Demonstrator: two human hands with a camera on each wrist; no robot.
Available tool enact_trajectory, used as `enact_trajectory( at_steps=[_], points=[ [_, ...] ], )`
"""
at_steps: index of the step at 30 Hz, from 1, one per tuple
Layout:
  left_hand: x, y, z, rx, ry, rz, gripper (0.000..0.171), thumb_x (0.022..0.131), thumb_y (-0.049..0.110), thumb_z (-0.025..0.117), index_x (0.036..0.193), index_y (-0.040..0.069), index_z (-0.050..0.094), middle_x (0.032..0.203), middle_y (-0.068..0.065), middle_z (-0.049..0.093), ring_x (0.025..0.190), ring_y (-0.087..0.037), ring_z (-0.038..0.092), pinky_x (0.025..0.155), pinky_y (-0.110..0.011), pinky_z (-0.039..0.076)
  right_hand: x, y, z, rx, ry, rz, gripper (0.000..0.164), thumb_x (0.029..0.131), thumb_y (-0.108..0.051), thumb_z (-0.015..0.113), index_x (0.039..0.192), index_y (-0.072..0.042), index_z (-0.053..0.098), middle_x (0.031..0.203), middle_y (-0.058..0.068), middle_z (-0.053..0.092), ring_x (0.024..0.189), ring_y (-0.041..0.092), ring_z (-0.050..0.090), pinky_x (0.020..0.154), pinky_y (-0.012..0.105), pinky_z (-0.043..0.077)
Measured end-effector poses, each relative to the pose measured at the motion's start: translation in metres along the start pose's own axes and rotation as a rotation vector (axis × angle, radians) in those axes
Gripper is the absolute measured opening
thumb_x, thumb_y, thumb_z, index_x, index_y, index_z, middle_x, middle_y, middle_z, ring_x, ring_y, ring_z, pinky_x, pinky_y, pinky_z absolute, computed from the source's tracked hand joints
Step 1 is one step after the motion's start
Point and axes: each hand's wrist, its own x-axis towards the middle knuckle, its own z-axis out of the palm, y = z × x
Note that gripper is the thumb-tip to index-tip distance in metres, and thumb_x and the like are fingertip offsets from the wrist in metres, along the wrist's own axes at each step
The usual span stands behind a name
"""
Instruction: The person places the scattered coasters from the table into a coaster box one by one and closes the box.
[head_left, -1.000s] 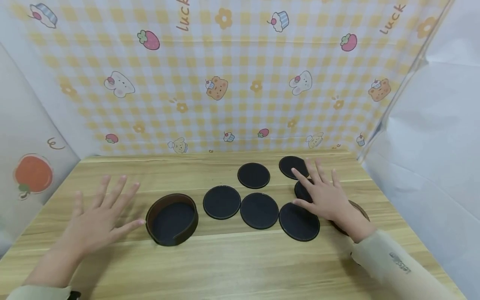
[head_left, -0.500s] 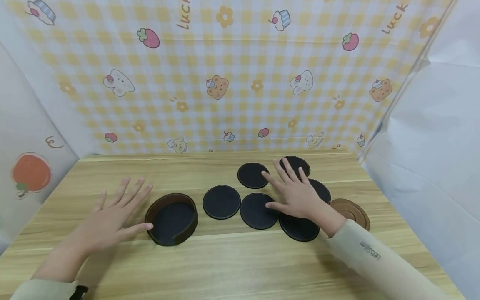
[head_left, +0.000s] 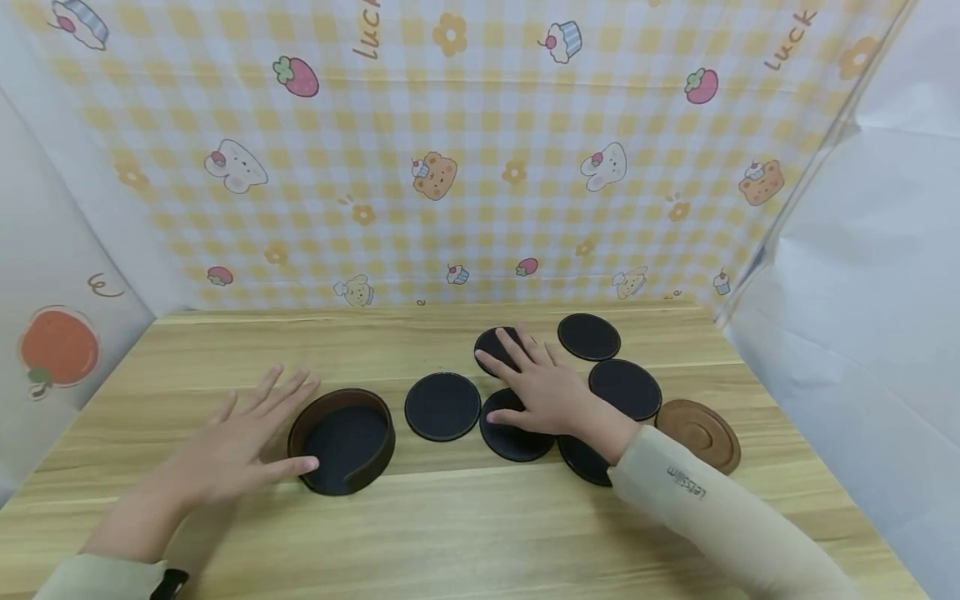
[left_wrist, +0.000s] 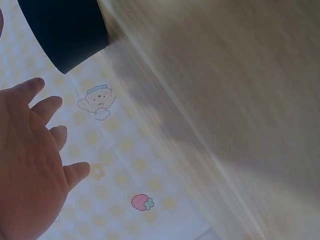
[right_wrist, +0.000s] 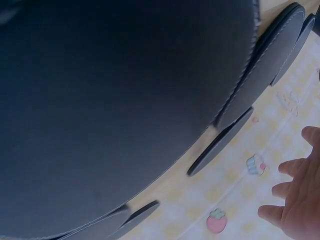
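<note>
Okay, so the biggest thing is the yellow checked cloth [head_left: 480, 117] behind the round holder [head_left: 380, 458], then the wooden table [head_left: 450, 533] that the holder stands on. Right hand [head_left: 551, 393] is well to the right of the holder, fingers spread over a couple of the black coasters [head_left: 442, 407]. It's got hold of nothing, and I can't tell if it's touching them. Left hand [head_left: 236, 450] is at the holder's left side, fingers stretched out too, gripping nothing, thumb over the near left rim. Contact there is hard to call. Holder itself is upright, dark bottom showing. Brown disc [head_left: 699, 435] is the thing farthest right of the holder. Smallest bits are the coasters, six of them flat on the table, all right of the holder, nearest one just beside it but not touching.

My read: it's a reach-over stage, no coaster lifted. Picking one up would call for the right fingertips getting under a thin edge, with the left hand maybe steadying the holder.
</note>
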Motion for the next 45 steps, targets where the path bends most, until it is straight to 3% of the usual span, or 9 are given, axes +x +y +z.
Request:
enact_trajectory(
  at_steps=[7,14,23,34,38,45],
  points=[
    [0.002,0.002,0.002,-0.053,-0.008,-0.002,0.092,0.087,0.057,0.068,0.159,0.031,0.018,0.166,-0.006,0.021,0.157,-0.029,0.002,0.108,-0.080,0.012,0.017,-0.017,-0.001,0.031,-0.050,-0.025,0.086,0.092,-0.069,0.050,0.160,-0.031,0.015,0.169,0.009,0.004,0.156,0.035,0.003,0.119,0.064,0.021],
    [0.002,0.003,0.002,-0.096,-0.029,-0.016,0.092,0.084,0.059,0.070,0.158,0.025,0.026,0.160,-0.013,0.034,0.152,-0.042,0.017,0.105,-0.079,0.019,0.031,-0.035,-0.002,0.057,-0.124,-0.046,0.086,0.092,-0.069,0.050,0.160,-0.030,0.016,0.168,0.013,0.010,0.155,0.037,0.004,0.119,0.062,0.022],
    [0.002,0.002,0.000,-0.064,-0.055,-0.031,0.095,0.083,0.061,0.070,0.157,0.021,0.028,0.156,-0.034,0.027,0.132,-0.062,0.038,0.088,-0.078,0.038,0.044,-0.051,0.000,0.055,-0.170,-0.081,0.085,0.092,-0.069,0.050,0.160,-0.032,0.016,0.168,0.011,0.014,0.155,0.038,0.009,0.118,0.060,0.027],
    [0.004,0.000,0.000,-0.099,-0.082,-0.044,0.097,0.081,0.063,0.071,0.155,0.013,0.033,0.154,-0.032,0.033,0.133,-0.058,0.041,0.094,-0.073,0.040,0.058,-0.058,0.011,0.014,-0.195,-0.080,0.090,0.088,-0.071,0.055,0.159,-0.033,0.017,0.166,0.008,0.020,0.154,0.039,0.015,0.116,0.054,0.036],
    [0.005,-0.001,0.000,-0.134,-0.087,-0.051,0.098,0.080,0.061,0.073,0.154,0.008,0.034,0.152,-0.024,0.043,0.136,-0.050,0.044,0.101,-0.068,0.040,0.060,-0.058,0.013,0.047,-0.219,-0.076,0.090,0.087,-0.070,0.058,0.159,-0.034,0.017,0.166,0.007,0.020,0.153,0.037,0.019,0.111,0.055,0.041],
    [0.005,-0.001,0.000,-0.188,-0.101,-0.056,0.102,0.079,0.060,0.076,0.154,0.007,0.032,0.154,-0.023,0.042,0.137,-0.049,0.042,0.103,-0.068,0.038,0.064,-0.057,0.014,0.133,-0.271,-0.067,0.094,0.084,-0.066,0.066,0.159,-0.036,0.018,0.166,0.008,0.019,0.152,0.037,0.021,0.115,0.053,0.037]
  ],
)
